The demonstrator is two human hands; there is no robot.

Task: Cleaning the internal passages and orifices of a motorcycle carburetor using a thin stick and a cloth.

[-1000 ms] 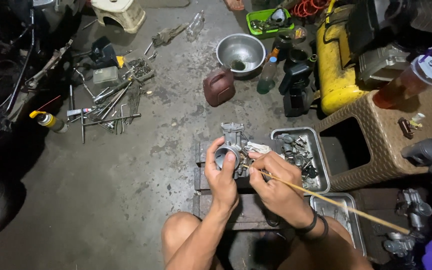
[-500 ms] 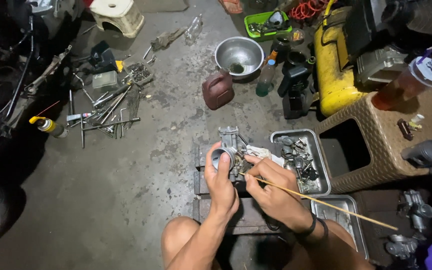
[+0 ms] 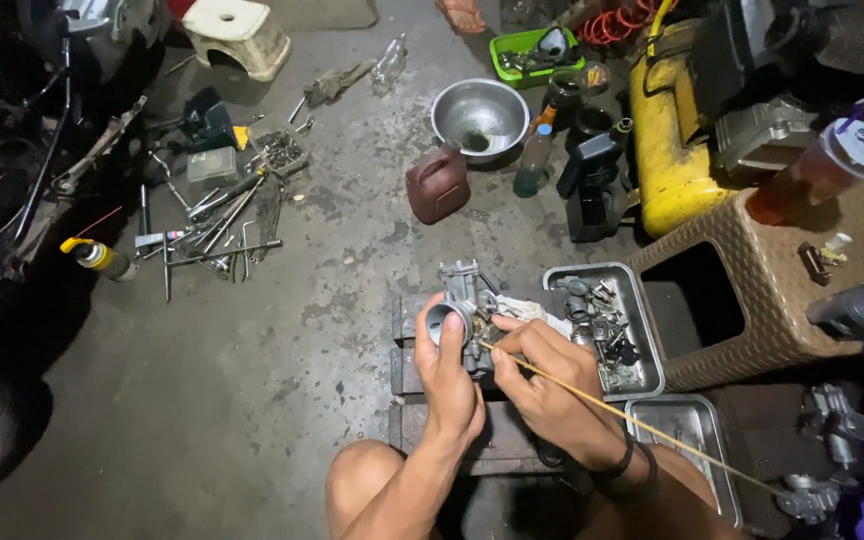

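L hand (image 3: 447,370) fingers wrapped round a grey metal carburetor (image 3: 462,315), thumb at its round bore, held above a dark wooden pallet (image 3: 414,395). R hand (image 3: 544,385) fingers pinched on a thin yellowish stick (image 3: 642,425), tip at the carb body. Just right: steel tray (image 3: 642,345) w/ small parts. Further out on the concrete floor: red jug (image 3: 438,183), steel bowl (image 3: 479,108), scattered tools (image 3: 217,215).

A dark red plastic jerrycan (image 3: 438,184) stood on the floor below a steel bowl (image 3: 480,112). A green-tinted bottle (image 3: 532,160) stood beside it. At left lay a yellow-capped spray can (image 3: 97,256). An amber cup with a white printed lid (image 3: 824,167) rested on the wicker stool (image 3: 782,300).
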